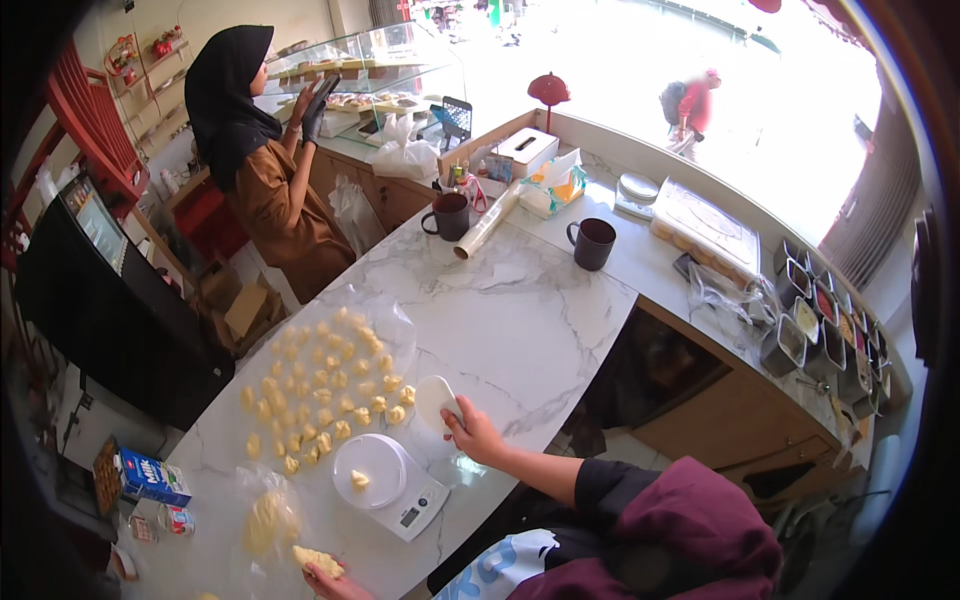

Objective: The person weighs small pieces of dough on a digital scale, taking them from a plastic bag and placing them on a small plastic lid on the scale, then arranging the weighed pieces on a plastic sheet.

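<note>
A: What is held by each hand?
B: A dough lump (317,561) is gripped by the curled left hand (338,585); a white scraper (435,402) is clasped in the curled right hand (476,436).
A: How is the table (500,320) arranged?
B: One dough piece (359,481) is seated on the scale (400,492); small dough balls (339,380) are spread across the plastic sheet (395,318).

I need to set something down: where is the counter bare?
Widest free patch: the middle of the counter, between the dough pieces and the two mugs. A narrow strip shows between the blue carton and dough bag. Crowded: around the scale, with dough pieces, the bag, left hand and right hand close.
</note>
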`<move>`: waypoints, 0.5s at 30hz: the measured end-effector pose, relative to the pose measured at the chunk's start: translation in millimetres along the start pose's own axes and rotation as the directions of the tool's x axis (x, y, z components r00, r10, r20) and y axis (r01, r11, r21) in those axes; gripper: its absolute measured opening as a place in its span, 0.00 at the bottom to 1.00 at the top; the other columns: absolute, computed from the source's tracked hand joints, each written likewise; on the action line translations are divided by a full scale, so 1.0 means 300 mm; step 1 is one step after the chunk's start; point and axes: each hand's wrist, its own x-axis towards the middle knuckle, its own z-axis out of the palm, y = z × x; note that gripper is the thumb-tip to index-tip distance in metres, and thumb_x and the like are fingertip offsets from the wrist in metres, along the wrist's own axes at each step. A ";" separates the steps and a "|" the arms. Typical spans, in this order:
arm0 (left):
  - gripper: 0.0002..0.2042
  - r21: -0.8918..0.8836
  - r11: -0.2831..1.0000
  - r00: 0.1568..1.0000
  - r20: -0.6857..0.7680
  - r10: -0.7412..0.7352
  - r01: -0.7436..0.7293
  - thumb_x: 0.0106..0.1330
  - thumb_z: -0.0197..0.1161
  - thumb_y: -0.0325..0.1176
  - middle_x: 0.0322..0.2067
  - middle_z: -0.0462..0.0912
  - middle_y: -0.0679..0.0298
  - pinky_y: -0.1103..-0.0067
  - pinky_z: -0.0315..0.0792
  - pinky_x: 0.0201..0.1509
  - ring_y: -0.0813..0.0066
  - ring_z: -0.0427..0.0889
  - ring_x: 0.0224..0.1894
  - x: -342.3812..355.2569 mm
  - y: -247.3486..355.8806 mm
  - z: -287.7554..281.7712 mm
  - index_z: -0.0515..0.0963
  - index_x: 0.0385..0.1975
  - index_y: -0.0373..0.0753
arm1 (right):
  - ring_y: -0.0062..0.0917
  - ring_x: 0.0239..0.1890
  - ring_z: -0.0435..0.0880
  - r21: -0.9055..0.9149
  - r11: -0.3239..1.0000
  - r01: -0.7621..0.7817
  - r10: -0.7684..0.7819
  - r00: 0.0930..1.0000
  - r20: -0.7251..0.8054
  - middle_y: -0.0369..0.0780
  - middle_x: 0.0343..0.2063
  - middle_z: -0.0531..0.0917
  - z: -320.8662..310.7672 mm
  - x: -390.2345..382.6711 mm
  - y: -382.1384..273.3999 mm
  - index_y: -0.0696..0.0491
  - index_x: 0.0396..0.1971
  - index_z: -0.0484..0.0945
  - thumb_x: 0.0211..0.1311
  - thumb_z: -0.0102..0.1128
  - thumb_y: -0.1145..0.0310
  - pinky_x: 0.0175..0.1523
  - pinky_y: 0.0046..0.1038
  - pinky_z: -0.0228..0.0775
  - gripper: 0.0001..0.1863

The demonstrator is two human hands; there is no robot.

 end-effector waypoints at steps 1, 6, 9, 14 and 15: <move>0.12 0.014 0.999 0.997 0.066 -0.031 0.030 0.63 0.56 0.32 0.37 0.78 0.54 0.69 0.70 0.46 0.61 0.76 0.41 0.005 -0.021 0.001 0.75 0.42 0.31 | 0.30 0.26 0.85 0.008 1.000 0.012 -0.012 1.000 0.000 0.46 0.28 0.82 0.001 0.001 0.005 0.56 0.46 0.64 0.70 0.47 0.59 0.29 0.32 0.73 0.16; 0.20 0.014 0.993 0.992 -0.046 -0.119 0.120 0.55 0.59 0.26 0.51 0.72 0.51 0.64 0.64 0.57 0.53 0.72 0.52 -0.027 0.060 0.103 0.70 0.50 0.35 | 0.30 0.26 0.85 -0.021 1.000 0.023 -0.023 1.000 -0.002 0.45 0.27 0.82 -0.008 -0.003 0.013 0.56 0.47 0.65 0.70 0.47 0.59 0.30 0.32 0.73 0.16; 0.30 0.283 0.939 0.975 0.158 0.153 -0.193 0.55 0.54 0.21 0.63 0.61 0.48 0.59 0.58 0.62 0.49 0.66 0.58 -0.016 -0.082 0.096 0.61 0.62 0.37 | 0.30 0.26 0.85 -0.018 0.999 0.028 -0.027 1.000 0.013 0.46 0.27 0.82 -0.007 -0.005 0.005 0.56 0.47 0.65 0.70 0.47 0.58 0.30 0.31 0.73 0.17; 0.33 0.525 0.748 0.895 0.393 0.210 -0.406 0.56 0.52 0.22 0.66 0.54 0.46 0.57 0.54 0.66 0.45 0.58 0.64 -0.023 0.033 0.101 0.56 0.66 0.37 | 0.30 0.25 0.85 0.009 1.000 0.021 -0.021 1.000 -0.021 0.47 0.26 0.82 0.000 0.003 0.028 0.57 0.46 0.65 0.69 0.49 0.60 0.29 0.30 0.73 0.16; 0.33 0.524 0.760 0.913 0.339 0.227 -0.384 0.56 0.53 0.23 0.66 0.54 0.46 0.57 0.53 0.66 0.44 0.56 0.65 -0.040 0.035 0.100 0.56 0.66 0.36 | 0.30 0.24 0.85 0.023 1.000 0.016 -0.016 0.999 -0.031 0.47 0.26 0.82 0.004 0.006 0.025 0.57 0.45 0.65 0.69 0.50 0.61 0.28 0.30 0.73 0.15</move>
